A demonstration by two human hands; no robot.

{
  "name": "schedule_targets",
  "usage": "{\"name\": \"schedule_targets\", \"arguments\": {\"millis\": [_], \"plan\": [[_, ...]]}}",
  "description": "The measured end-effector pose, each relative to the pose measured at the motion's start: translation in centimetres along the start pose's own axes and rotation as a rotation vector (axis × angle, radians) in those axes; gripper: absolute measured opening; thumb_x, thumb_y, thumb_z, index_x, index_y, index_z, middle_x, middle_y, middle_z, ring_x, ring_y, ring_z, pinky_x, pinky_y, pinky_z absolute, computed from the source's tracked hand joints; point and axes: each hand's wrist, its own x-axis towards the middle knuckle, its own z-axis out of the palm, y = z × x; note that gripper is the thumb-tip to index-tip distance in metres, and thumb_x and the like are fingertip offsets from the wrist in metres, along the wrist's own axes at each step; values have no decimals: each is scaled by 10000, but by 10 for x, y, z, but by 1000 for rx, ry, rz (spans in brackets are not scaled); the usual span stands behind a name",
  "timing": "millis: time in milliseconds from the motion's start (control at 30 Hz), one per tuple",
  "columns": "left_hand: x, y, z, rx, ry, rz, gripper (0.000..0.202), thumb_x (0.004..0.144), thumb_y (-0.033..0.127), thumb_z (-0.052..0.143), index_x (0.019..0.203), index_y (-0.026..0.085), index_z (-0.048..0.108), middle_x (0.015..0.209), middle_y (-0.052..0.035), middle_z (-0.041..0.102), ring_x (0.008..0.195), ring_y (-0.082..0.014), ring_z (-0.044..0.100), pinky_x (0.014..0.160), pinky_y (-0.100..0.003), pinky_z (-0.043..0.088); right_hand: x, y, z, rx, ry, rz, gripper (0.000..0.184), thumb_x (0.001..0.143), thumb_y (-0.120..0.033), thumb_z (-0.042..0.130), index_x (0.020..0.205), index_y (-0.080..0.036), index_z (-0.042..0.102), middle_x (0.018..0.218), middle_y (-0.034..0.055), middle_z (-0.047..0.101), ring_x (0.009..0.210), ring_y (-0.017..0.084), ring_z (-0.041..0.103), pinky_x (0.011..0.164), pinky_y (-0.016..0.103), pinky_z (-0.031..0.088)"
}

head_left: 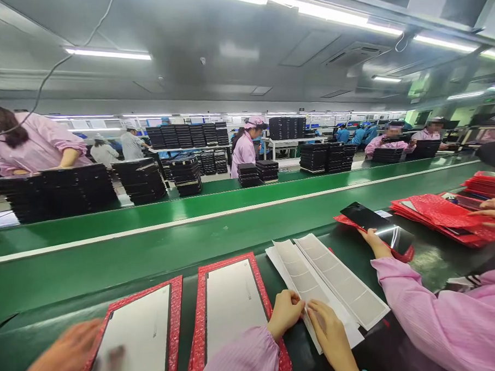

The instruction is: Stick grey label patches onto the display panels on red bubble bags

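Note:
My left hand (285, 313) and my right hand (330, 332) meet at the near edge of a white label sheet (309, 281) on the dark bench. The left hand's fingers are curled against the sheet's edge. The right hand's fingers are pressed together on the sheet, fingertips close to the left hand's. A second label strip (342, 280) lies beside it to the right. Just left of my left hand lies a grey panel (229, 305) on red bubble wrap, and a second such panel (136, 334) lies further left.
A blurred hand (68, 350) reaches in at the bottom left. On my right a co-worker's hand (374, 243) in a pink sleeve touches a black glossy panel (377, 224). Red wraps (443, 213) pile up beyond. A green conveyor (188, 232) runs across, with black tray stacks (141, 181) and workers behind.

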Motion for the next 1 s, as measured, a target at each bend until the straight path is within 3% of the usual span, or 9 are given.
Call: {"name": "schedule_targets", "arguments": {"millis": [433, 567, 633, 700, 800, 900, 1000], "plan": [[-2, 8, -1, -18, -85, 172, 193, 737, 311, 500, 661, 161, 595, 597, 15, 610, 605, -133, 616, 569, -209, 449, 11, -12, -26, 245, -186, 42, 322, 859, -416, 418, 947, -259, 686, 1043, 40, 637, 966, 187, 589, 879, 319, 459], [-4, 8, -2, 16, -81, 159, 193, 734, 292, 490, 650, 160, 604, 589, 12, 626, 606, -132, 619, 612, -216, 459, 21, -1, -31, 322, -210, 128, 331, 802, -460, 480, 827, -227, 714, 944, 40, 668, 836, 188, 619, 700, 263, 498], [-3, 5, -1, 41, -60, 118, 189, 726, 264, 480, 636, 154, 605, 589, -5, 643, 592, -135, 623, 599, -220, 464, 31, 13, -40, 303, -132, 215, 346, 732, -495, 535, 743, -199, 715, 834, 44, 684, 764, 204, 623, 616, 259, 491], [-1, 1, 0, 68, -37, 55, 188, 713, 232, 465, 612, 144, 598, 597, -35, 658, 568, -144, 627, 538, -220, 462, 42, 29, -58, 260, -7, 308, 375, 670, -516, 565, 709, -170, 703, 784, 61, 686, 757, 229, 621, 635, 282, 487], [1, -3, 1, 106, -12, -17, 196, 694, 200, 458, 545, 145, 573, 556, -55, 651, 514, -152, 618, 464, -218, 447, 56, 45, -93, 213, 207, 418, 460, 676, -535, 525, 816, -126, 682, 814, 99, 680, 775, 253, 614, 662, 311, 475], [-3, 3, -2, 154, 35, 5, 249, 692, 230, 493, 455, 163, 530, 481, -41, 606, 485, -154, 590, 494, -240, 451, 59, 36, -121, 123, 467, 479, 450, 696, -530, 521, 869, -143, 671, 800, 86, 676, 750, 240, 613, 642, 301, 454], [-22, 20, -8, 209, 163, 85, 253, 696, 330, 560, 501, 170, 533, 542, -33, 603, 578, -166, 580, 600, -266, 445, 49, 3, -121, -7, 534, 311, 342, 739, -476, 533, 844, -177, 662, 801, 62, 669, 732, 218, 604, 654, 302, 443]]}}
